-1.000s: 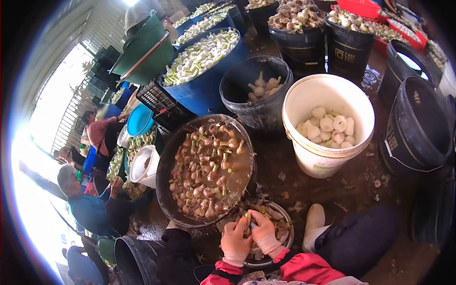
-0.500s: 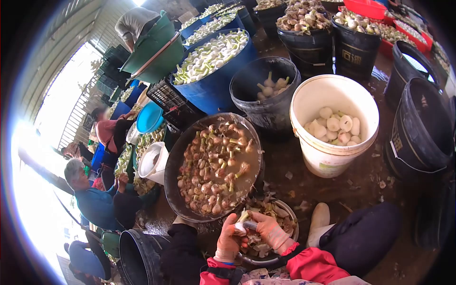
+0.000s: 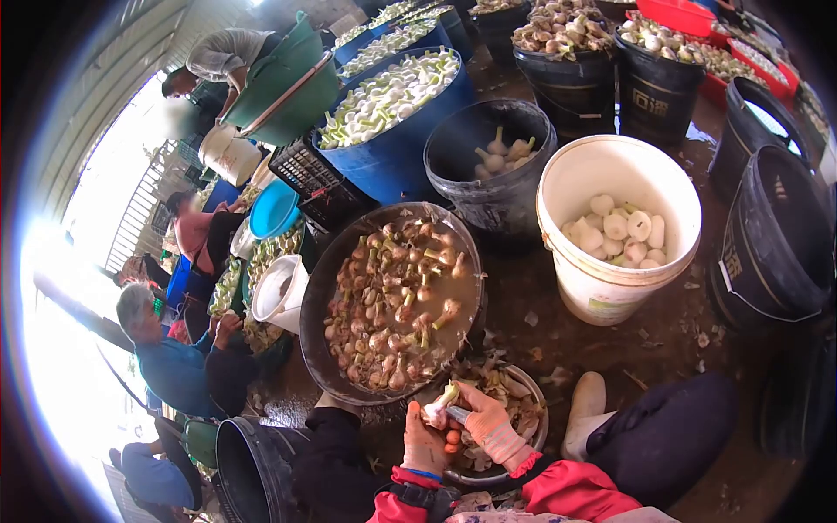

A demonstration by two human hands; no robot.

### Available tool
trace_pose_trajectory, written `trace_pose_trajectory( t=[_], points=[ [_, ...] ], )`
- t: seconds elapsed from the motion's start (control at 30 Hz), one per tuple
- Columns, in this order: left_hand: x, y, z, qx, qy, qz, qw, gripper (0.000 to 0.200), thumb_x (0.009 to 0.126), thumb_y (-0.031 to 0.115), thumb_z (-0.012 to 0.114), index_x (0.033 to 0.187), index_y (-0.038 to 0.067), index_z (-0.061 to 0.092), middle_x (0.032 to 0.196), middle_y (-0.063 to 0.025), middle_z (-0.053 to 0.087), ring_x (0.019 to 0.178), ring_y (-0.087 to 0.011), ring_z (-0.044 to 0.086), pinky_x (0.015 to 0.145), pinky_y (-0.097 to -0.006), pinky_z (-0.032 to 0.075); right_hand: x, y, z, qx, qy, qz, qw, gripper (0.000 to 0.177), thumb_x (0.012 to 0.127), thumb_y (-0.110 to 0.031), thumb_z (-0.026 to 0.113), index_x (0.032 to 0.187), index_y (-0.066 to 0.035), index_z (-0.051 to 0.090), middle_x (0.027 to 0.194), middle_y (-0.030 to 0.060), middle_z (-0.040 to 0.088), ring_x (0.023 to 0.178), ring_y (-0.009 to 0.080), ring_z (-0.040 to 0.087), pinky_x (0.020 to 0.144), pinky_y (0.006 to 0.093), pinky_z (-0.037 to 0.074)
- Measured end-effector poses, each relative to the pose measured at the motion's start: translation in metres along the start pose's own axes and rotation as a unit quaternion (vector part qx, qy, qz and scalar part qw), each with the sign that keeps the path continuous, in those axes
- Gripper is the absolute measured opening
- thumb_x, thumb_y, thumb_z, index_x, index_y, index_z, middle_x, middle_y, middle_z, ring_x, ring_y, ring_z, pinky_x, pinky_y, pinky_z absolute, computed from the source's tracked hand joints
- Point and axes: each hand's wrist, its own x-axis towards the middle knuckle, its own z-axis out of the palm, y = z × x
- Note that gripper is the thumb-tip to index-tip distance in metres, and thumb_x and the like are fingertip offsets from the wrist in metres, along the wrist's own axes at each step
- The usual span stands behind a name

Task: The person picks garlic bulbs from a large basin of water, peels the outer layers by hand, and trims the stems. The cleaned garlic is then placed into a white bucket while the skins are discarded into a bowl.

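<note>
My left hand [image 3: 424, 443], in an orange-stained glove, is closed around a garlic bulb [image 3: 438, 408] with a pale green stem. Gloved too, my right hand [image 3: 493, 429] grips a short grey metal tool [image 3: 458, 415] against the bulb; its working end is hidden. Below both hands sits a round basin [image 3: 540, 410] holding peeled skins and trimmings. Just beyond them is a wide dark tub [image 3: 307, 336] of muddy water with many unpeeled garlic bulbs [image 3: 375, 318]. A white bucket [image 3: 571, 279] with peeled white bulbs [image 3: 615, 228] stands ahead to the right.
A black bucket [image 3: 453, 192] holds a few bulbs. Blue barrels [image 3: 392, 170] of trimmed garlic and filled black buckets [image 3: 567, 91] stand behind. More black buckets [image 3: 776, 235] are at right. A seated person in blue [image 3: 179, 375] works at left; another bends over a green tub [image 3: 288, 96].
The garlic bulb has turned in my left hand, its stem now pointing up and right. Both hands stay close together. At the back left, the bending person now has a white bucket beside them.
</note>
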Motion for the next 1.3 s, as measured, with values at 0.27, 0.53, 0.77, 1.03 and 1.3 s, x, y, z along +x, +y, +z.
trace_pose_trajectory(
  t=[0.27,0.53,0.77,1.03,1.3],
  points=[
    [-0.006,-0.025,-0.009,0.185,0.03,0.244,0.951,0.074,0.081,0.064,0.056,0.13,0.01,0.041,0.095,-0.0112,0.06,0.074,-0.0222,0.061,0.055,-0.0341,0.05,0.007,0.008,-0.006,-0.149,0.071,-0.09,0.982,0.052,0.076,0.014,0.046,0.125,-0.003,0.054,0.111,0.0047,0.062,0.1,0.0101,0.056,0.089,0.0207,0.042],
    [-0.022,-0.021,-0.008,0.499,0.087,0.45,0.735,0.058,0.069,0.011,0.082,0.115,0.001,0.049,0.103,-0.006,0.056,0.09,-0.0119,0.055,0.079,-0.0257,0.048,-0.006,-0.014,0.003,-0.211,0.069,0.006,0.975,0.049,0.077,0.01,0.049,0.124,-0.005,0.056,0.106,0.0061,0.063,0.096,0.01,0.056,0.087,0.0213,0.042],
    [-0.015,-0.02,-0.013,0.535,0.065,0.486,0.688,0.045,0.075,0.017,0.077,0.11,0.0,0.055,0.096,-0.0046,0.059,0.081,-0.0125,0.057,0.074,-0.0261,0.049,0.001,0.005,-0.006,-0.218,0.053,-0.089,0.97,0.043,0.082,0.006,0.048,0.123,-0.004,0.056,0.102,0.0063,0.065,0.087,0.0108,0.058,0.076,0.0223,0.046],
    [-0.015,0.002,-0.012,-0.015,-0.034,0.033,0.999,0.048,0.088,0.05,0.052,0.111,0.009,0.058,0.085,-0.0087,0.065,0.059,-0.0221,0.058,0.044,-0.033,0.044,-0.005,-0.026,-0.005,-0.086,-0.098,-0.028,0.991,0.03,0.084,0.001,0.056,0.114,-0.001,0.061,0.105,0.002,0.063,0.094,0.0107,0.057,0.086,0.0226,0.043],
    [0.008,-0.02,-0.015,0.257,0.077,0.404,0.874,0.052,0.099,0.044,0.04,0.126,0.0,0.048,0.095,-0.0049,0.059,0.083,-0.0095,0.052,0.074,-0.0235,0.044,0.0,0.017,0.0,-0.157,0.009,0.049,0.986,0.017,0.079,-0.008,0.069,0.094,-0.002,0.067,0.079,0.0021,0.065,0.072,0.0112,0.058,0.067,0.0256,0.046]
  ],
)
